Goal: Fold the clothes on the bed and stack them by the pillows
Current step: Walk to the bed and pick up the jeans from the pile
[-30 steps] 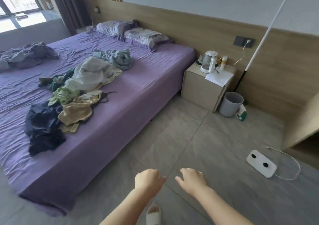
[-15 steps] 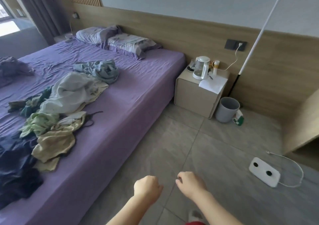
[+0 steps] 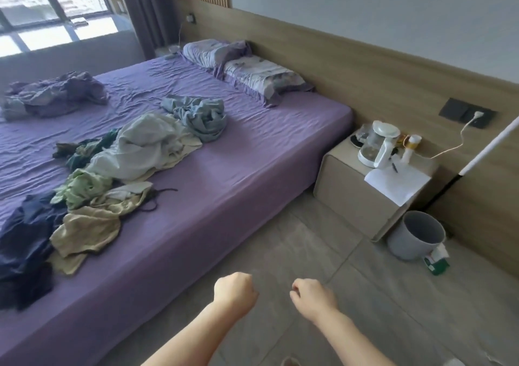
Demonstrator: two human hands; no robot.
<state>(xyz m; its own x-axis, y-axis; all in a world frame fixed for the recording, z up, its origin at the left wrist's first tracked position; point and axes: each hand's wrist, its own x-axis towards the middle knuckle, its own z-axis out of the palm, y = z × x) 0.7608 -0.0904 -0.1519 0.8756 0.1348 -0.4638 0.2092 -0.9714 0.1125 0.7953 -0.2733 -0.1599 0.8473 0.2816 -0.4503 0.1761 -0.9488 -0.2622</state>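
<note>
A loose heap of unfolded clothes lies along the purple bed point(image 3: 238, 186): a grey-blue garment point(image 3: 200, 114), a pale white one point(image 3: 146, 146), a light green one point(image 3: 81, 186), a beige one point(image 3: 87, 231) and a dark navy one point(image 3: 25, 242). Two pillows point(image 3: 247, 71) lie at the head by the wooden headboard. My left hand point(image 3: 234, 288) and my right hand point(image 3: 313, 295) hang over the floor beside the bed, fingers curled, holding nothing, well short of the clothes.
A crumpled purple blanket point(image 3: 56, 93) sits at the far left of the bed. A bedside cabinet point(image 3: 359, 200) carries a kettle point(image 3: 377, 144) and paper point(image 3: 397, 181). A grey bin point(image 3: 415, 235) stands beside it; a white pole point(image 3: 488, 144) leans on the wall.
The view has swung back left and nearer the bed, bringing the window and blanket into sight again. Both hands stay low over the floor, curled and holding nothing.
</note>
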